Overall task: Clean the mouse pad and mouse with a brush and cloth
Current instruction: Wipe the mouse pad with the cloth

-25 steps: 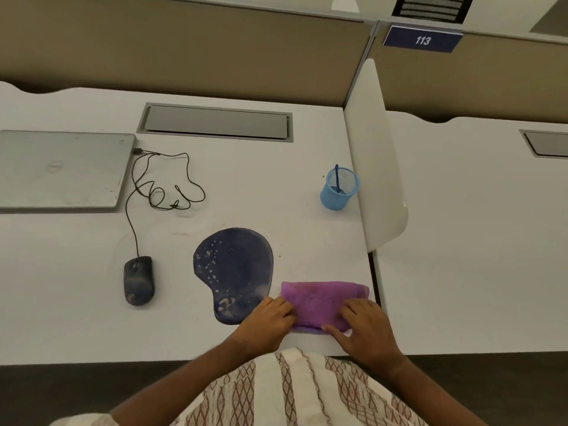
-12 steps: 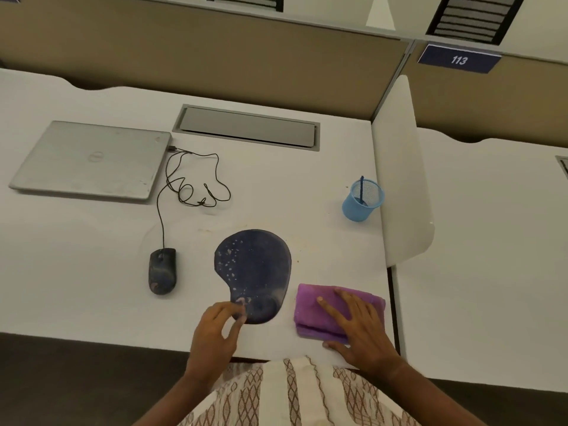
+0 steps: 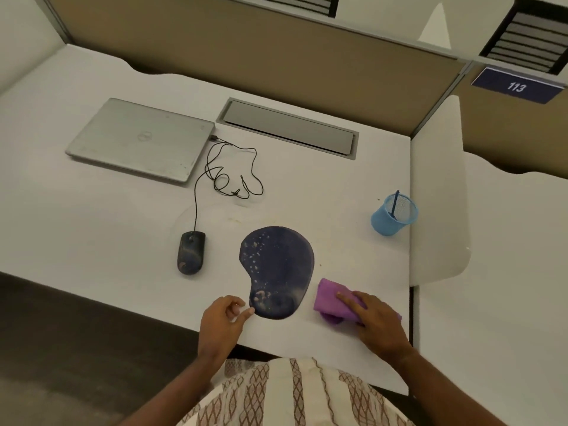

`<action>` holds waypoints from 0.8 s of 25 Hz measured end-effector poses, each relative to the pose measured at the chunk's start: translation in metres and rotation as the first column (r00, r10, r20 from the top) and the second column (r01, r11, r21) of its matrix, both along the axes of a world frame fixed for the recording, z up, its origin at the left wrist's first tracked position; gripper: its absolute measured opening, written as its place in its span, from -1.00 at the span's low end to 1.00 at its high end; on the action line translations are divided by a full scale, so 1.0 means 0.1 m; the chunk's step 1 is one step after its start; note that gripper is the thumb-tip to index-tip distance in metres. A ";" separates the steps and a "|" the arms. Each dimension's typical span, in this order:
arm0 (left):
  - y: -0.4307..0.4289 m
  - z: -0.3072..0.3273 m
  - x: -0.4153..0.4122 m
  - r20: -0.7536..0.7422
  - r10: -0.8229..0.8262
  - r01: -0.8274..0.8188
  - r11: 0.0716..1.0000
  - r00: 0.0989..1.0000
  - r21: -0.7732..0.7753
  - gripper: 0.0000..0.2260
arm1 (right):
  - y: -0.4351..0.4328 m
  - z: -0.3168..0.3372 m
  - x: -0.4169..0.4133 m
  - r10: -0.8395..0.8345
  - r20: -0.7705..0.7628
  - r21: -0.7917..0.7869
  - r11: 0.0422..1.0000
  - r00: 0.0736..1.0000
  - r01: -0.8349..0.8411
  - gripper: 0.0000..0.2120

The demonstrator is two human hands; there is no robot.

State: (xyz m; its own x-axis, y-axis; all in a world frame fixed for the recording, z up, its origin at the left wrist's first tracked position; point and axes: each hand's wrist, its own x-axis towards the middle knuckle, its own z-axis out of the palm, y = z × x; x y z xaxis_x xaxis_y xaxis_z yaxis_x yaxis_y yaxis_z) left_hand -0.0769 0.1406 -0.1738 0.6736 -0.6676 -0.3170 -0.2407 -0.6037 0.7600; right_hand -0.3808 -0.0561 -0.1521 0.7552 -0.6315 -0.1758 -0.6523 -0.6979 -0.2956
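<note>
A dark blue mouse pad (image 3: 276, 269) with pale specks lies near the desk's front edge. To its left sits a dusty dark wired mouse (image 3: 191, 253). My left hand (image 3: 222, 322) hovers at the pad's lower left corner, fingers loosely curled, one fingertip touching the pad's edge. A folded purple cloth (image 3: 333, 298) lies right of the pad, and my right hand (image 3: 373, 322) rests flat on it. The brush (image 3: 394, 204) stands as a thin blue handle in a blue mesh cup (image 3: 390, 218) at the right.
A shut silver laptop (image 3: 141, 139) lies at the back left, with the mouse cable (image 3: 227, 176) coiled beside it. A grey cable hatch (image 3: 289, 129) is set in the desk. A white divider panel (image 3: 438, 192) bounds the desk on the right.
My left hand left the cloth and moved left to the pad's lower corner. My right hand stays on the cloth. The camera view shifted left.
</note>
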 end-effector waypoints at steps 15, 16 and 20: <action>-0.01 -0.06 -0.05 0.293 -0.136 0.127 0.991 0.947 0.048 -0.62 | 0.20 -0.15 1.46 0.478 0.000 -0.040 0.878 0.878 -0.478 -0.33; -0.01 -0.08 -0.05 0.363 -0.181 0.169 0.984 0.914 0.065 -0.53 | 0.21 -0.20 1.45 0.499 -0.014 -0.029 0.866 0.866 -0.500 -0.34; 0.01 -0.15 -0.01 0.377 -0.379 0.319 0.923 0.845 0.214 -0.41 | 0.22 -0.27 1.44 0.514 -0.024 -0.016 0.857 0.857 -0.515 -0.34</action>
State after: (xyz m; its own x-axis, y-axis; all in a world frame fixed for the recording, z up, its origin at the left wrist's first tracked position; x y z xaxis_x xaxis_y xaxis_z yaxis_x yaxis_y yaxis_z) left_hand -0.0784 0.1420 -0.1884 0.4927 -0.8524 -0.1753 -0.7218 -0.5128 0.4648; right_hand -0.2370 -0.0341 -0.1791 0.9703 -0.1576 -0.1834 -0.2037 -0.9415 -0.2686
